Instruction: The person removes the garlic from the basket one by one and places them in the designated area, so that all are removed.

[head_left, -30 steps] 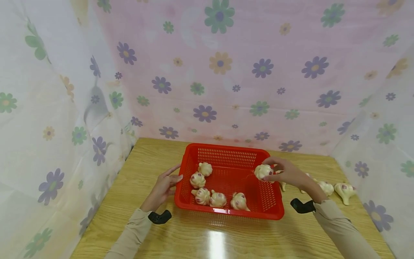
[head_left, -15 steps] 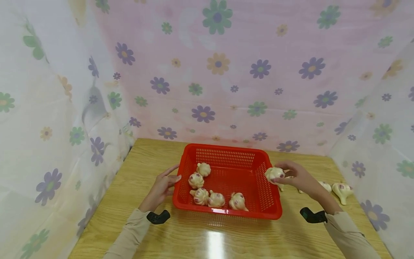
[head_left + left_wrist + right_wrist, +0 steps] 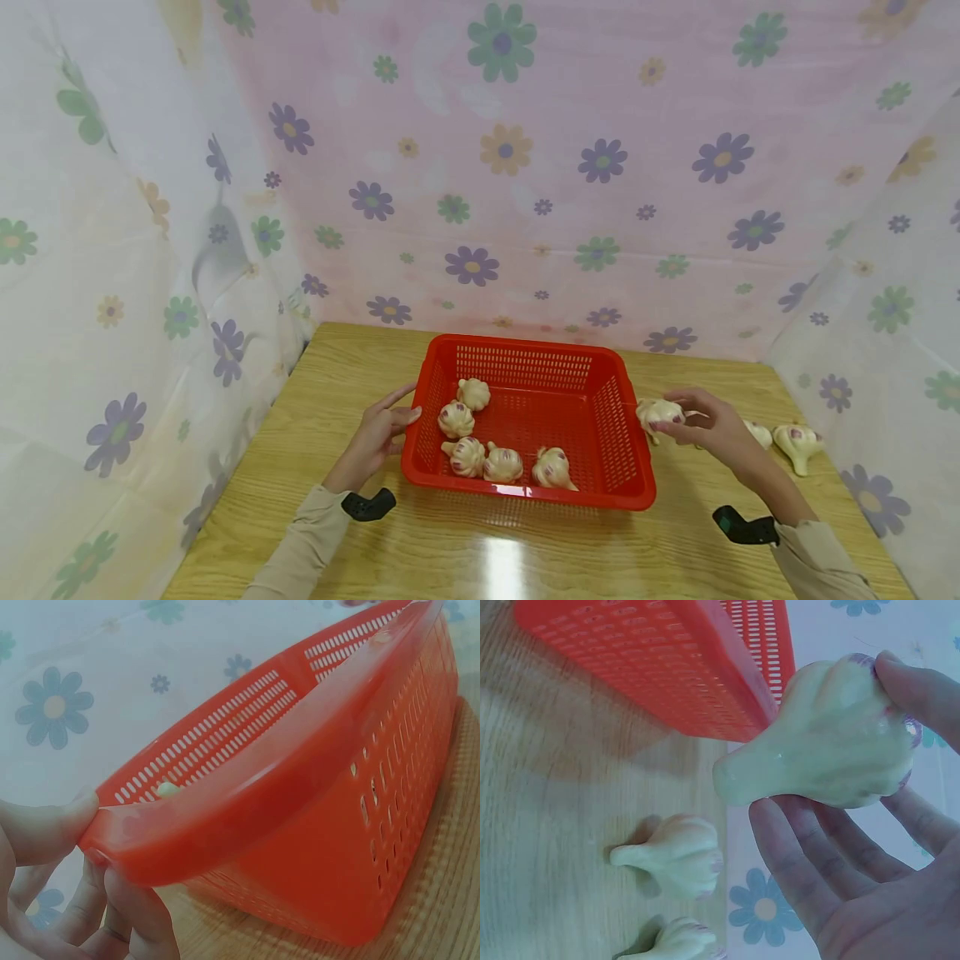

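Note:
A red perforated plastic basket point(image 3: 528, 497) stands on the table with several garlic bulbs inside, such as one garlic bulb point(image 3: 503, 463) near the front wall. My left hand point(image 3: 372, 435) pinches the basket's left rim; in the left wrist view the thumb point(image 3: 52, 825) lies on top and curled fingers sit below. My right hand point(image 3: 708, 429) holds another garlic bulb point(image 3: 840, 735) between thumb and fingertips, just outside the basket's right wall. The stem of that bulb points toward the table in the right wrist view.
More garlic bulbs lie on the wooden table point(image 3: 570, 558) right of the basket, including a bulb point(image 3: 798, 446) at the far right and a bulb point(image 3: 676, 855) below the held one. Flower-patterned cloth point(image 3: 525, 192) encloses the back and sides.
My right hand has carried its garlic bulb from above the basket's right end, over the rim, to outside on the right and slightly lower. The left hand stays on the rim.

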Demonstrator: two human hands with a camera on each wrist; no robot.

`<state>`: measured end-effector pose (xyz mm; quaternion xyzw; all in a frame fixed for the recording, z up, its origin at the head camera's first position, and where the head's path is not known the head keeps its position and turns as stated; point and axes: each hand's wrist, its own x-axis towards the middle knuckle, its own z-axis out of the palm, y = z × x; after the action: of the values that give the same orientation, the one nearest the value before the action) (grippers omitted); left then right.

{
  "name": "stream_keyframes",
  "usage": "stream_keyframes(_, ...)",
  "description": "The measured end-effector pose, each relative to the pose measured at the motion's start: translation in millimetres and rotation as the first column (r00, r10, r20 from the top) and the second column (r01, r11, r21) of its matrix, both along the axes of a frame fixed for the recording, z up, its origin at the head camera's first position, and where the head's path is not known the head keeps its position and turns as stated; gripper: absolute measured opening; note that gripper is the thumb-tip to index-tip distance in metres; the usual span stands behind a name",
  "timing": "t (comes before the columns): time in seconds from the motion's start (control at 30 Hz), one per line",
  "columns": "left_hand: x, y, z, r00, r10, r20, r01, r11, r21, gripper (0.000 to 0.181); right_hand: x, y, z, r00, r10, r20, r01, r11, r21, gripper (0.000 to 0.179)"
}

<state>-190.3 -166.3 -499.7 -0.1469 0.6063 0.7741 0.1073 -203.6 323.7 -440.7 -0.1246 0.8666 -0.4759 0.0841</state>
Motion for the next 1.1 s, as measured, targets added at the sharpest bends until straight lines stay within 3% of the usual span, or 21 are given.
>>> stream_keyframes(0.33, 1.2, 0.2, -0.2, 1.000, -0.013, -0.015, 0.013, 1.000, 0.015, 0.052, 3.0, 6.8, -8.8, 1.000, -0.006, 0.003, 0.006, 0.999, -0.053, 0.049)
stream_keyframes(1.1, -0.3, -0.4, -1.3, 1.000, -0.018, -0.012, 0.019, 0.999, 0.036, 0.051, 8.6, 17.4, -39.3, 0.993, -0.096, 0.061, 0.101, 0.991, -0.088, 0.056)
